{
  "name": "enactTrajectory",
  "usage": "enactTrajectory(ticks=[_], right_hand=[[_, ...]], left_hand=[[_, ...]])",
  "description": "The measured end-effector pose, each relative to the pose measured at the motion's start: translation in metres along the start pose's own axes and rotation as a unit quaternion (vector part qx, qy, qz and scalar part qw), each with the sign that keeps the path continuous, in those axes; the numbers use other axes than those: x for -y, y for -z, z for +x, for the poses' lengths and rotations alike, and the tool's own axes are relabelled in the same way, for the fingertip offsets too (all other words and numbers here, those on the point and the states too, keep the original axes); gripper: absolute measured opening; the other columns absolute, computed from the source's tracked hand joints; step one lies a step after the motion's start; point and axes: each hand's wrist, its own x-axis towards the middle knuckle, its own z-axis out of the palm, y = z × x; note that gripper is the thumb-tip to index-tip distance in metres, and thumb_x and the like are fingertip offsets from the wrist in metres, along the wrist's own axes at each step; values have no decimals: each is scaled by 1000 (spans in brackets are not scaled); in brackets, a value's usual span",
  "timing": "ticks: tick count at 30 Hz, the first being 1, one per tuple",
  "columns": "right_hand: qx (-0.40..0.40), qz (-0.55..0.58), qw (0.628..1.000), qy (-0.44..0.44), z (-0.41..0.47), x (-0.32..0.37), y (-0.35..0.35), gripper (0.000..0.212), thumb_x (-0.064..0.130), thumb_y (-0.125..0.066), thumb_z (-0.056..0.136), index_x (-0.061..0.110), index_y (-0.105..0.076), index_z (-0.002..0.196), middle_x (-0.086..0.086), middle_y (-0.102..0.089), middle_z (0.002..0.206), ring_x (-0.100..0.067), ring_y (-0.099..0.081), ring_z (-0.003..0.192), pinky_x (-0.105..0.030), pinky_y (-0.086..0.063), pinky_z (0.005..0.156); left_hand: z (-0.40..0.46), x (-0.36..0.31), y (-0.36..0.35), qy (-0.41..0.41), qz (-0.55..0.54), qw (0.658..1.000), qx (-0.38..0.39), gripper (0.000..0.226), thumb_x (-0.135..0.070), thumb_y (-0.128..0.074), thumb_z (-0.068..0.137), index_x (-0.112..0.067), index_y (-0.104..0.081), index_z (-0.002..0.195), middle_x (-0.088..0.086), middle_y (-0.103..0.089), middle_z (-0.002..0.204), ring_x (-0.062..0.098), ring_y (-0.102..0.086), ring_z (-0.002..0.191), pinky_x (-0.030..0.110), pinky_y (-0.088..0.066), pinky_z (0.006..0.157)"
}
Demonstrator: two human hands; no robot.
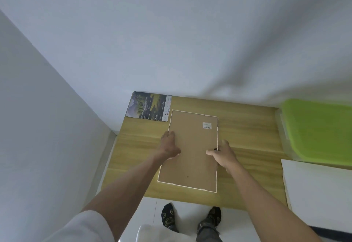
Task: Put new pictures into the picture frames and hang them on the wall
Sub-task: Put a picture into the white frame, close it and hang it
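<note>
The white-edged rectangular picture frame, brown backing board upward, lay flat on the light wooden tabletop. The left hand pressed open-palmed on the frame's left edge. The right hand pinched its right edge. A landscape print lay just beyond the frame's far-left corner.

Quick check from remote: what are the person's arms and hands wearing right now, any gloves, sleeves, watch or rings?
Both hands, left hand and right hand, are bare: no gloves, and no watch or rings visible. Forearms are uncovered. A white short sleeve covers the left upper arm; the right sleeve is out of view.
</note>
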Motion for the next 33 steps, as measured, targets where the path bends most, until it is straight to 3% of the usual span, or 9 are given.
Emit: enactTrajectory(ticks=[4,10,14,18,20,22,25,28,33], right_hand=[[13,148,985,-85,-10,-1,0,48,22,-77,82,16,-48,119,0,-65,99,-18,-63,81,-33,-50,66],[-61,184,981,-29,-35,5,17,26,4,-71,86,13,-63,108,0,-59,72,0,-44,31,-12,-30,31],[-60,193,979,26,-52,25,34,38,-1,-80,71,10,-69,106,-8,-73,79,-14,-65,53,-22,-48,48],[-89,130,985,73,-68,49,46,34,6,-77,65,17,-74,97,-4,-68,60,-18,-58,49,-27,-47,54],[-97,100,984,110,-81,60,50,30,9,-73,66,21,-76,93,2,-64,53,-14,-55,45,-26,-45,52],[-108,68,981,146,-92,71,47,28,12,-70,68,25,-76,91,7,-63,52,-10,-55,46,-24,-44,52],[-142,-19,966,213,-115,77,41,30,20,-68,70,32,-71,98,12,-67,70,-9,-62,63,-25,-47,55],[-199,-116,929,289,-133,71,38,38,23,-66,79,32,-64,116,11,-65,96,-12,-60,79,-28,-49,63],[-177,-156,872,429,-158,53,52,41,41,-69,84,32,-59,123,11,-63,102,-10,-63,81,-27,-52,68]], left_hand=[[-5,4,2,-10,-74,997,-30,63,-9,-70,78,-3,-45,136,15,-49,132,30,-51,120,29,-43,90],[-18,-4,4,-31,-120,992,-40,62,-22,-71,83,-12,-50,140,9,-49,136,24,-51,124,15,-35,84],[-31,-25,9,-49,-140,988,-46,65,-42,-65,90,-20,-43,147,14,-35,153,26,-34,142,30,-29,112],[-49,-77,22,-102,-215,969,-63,71,-60,-56,89,-23,-40,148,7,-34,156,19,-27,147,37,-24,118],[-57,-107,31,-119,-247,959,-75,69,-60,-52,91,-19,-44,146,1,-44,151,19,-39,140,35,-35,111],[-60,-130,41,-87,-284,951,-83,59,-59,-51,91,-16,-59,130,3,-61,131,25,-60,116,33,-49,88],[-76,-154,52,-48,-365,922,-121,46,-49,-67,84,-11,-49,66,6,-54,67,24,-57,59,39,-53,60],[-95,-160,58,-28,-373,912,-170,43,-31,-81,74,-9,-45,64,5,-49,59,24,-53,55,34,-48,51],[-120,-151,68,-22,-433,878,-202,21,-14,-73,64,-12,-52,67,9,-50,69,21,-47,60,34,-46,57]])
